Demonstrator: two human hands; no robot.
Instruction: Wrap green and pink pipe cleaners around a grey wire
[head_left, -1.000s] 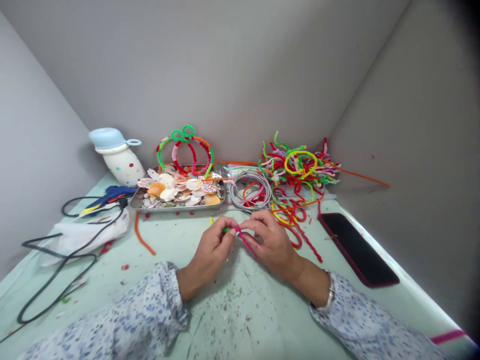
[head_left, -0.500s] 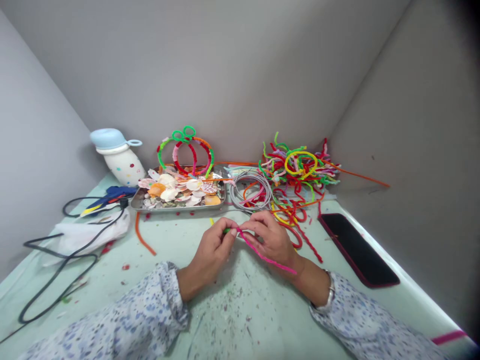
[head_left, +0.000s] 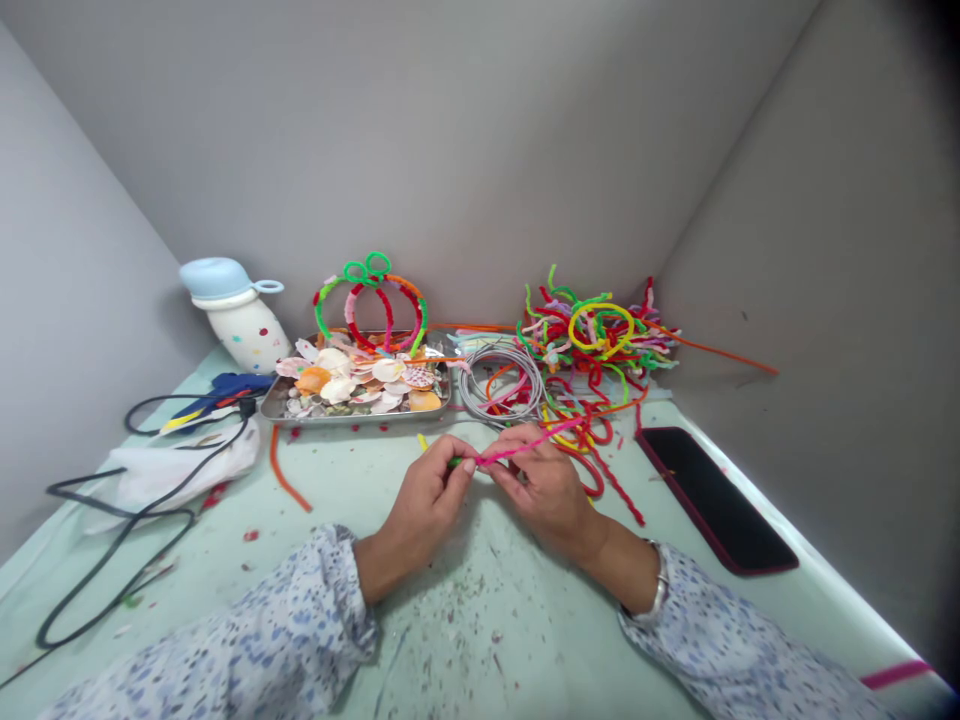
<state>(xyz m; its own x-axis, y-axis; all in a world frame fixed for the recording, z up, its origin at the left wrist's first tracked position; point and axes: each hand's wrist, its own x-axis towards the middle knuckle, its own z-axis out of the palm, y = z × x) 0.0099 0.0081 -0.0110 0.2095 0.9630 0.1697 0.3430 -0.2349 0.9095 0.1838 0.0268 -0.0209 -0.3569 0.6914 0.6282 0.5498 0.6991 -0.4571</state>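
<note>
My left hand (head_left: 431,498) is closed in a pinch on a short green length (head_left: 454,462) that looks like pipe cleaner, with only a bit showing between thumb and finger. From that spot a bright pink pipe cleaner (head_left: 536,441) runs right and upward over the fingers of my right hand (head_left: 544,490). The right thumb and forefinger are pinched at the pink strand's near end, almost touching the left fingertips. Whatever core lies inside the grip is mostly hidden.
Behind the hands stand a metal tray (head_left: 360,422) of shells, twisted pipe-cleaner rings (head_left: 426,310), a coil of grey wire (head_left: 463,385) and a heap of coloured pipe cleaners (head_left: 600,350). A bottle (head_left: 247,330) and black cable (head_left: 112,510) are left; a phone (head_left: 716,500) lies right.
The pink pipe cleaner's free end has swung from pointing down toward the right wrist to pointing up and right, past the right knuckles. Both hands stay in nearly the same place.
</note>
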